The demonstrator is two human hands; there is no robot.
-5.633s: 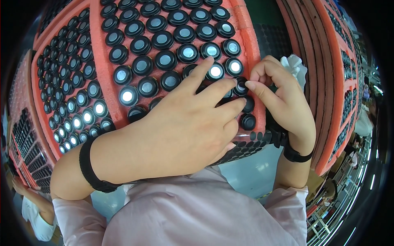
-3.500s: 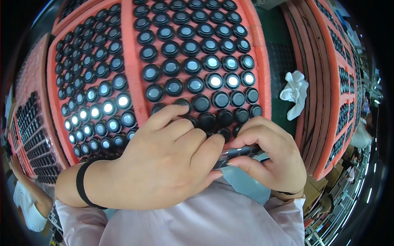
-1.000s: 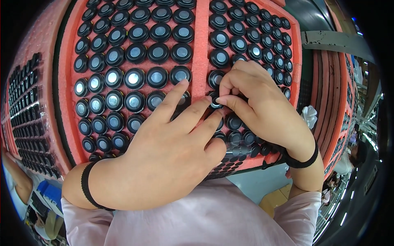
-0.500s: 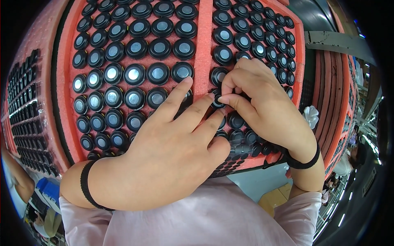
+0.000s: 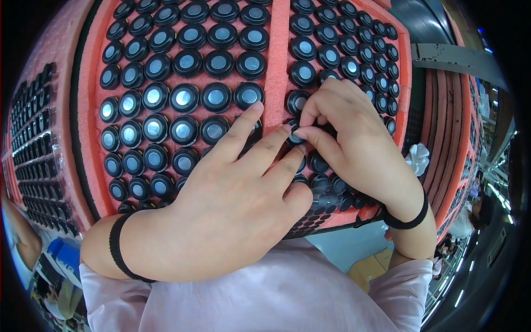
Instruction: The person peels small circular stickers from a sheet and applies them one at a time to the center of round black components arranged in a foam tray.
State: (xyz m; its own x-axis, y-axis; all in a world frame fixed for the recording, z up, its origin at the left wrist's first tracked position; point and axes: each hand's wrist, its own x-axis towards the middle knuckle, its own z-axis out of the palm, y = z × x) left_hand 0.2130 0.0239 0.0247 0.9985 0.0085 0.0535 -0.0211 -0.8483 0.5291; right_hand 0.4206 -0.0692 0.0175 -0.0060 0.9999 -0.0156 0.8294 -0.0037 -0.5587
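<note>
Rows of round black parts with silver-grey discs in their middles, such as this one (image 5: 183,98), sit in a pink foam tray (image 5: 278,61) with a raised divider. My left hand (image 5: 232,193) lies across the near part of the tray, fingers spread, its fingertips on or beside parts at the divider. My right hand (image 5: 354,138) is closed in a pinch just right of the divider. Its thumb and index tips meet at one round black part (image 5: 295,140), close to my left fingertips. Whatever lies between the pinching tips is too small or hidden to make out.
Another tray of black parts (image 5: 38,155) stands on the left under clear film. Stacked pink foam trays (image 5: 442,122) and a grey metal bar (image 5: 453,59) are on the right. A white crumpled piece (image 5: 417,159) lies beside my right wrist. Another person's arm (image 5: 22,227) shows at far left.
Both hands keep nearly the same pose at the same part. The tray appears shifted very slightly in the view.
</note>
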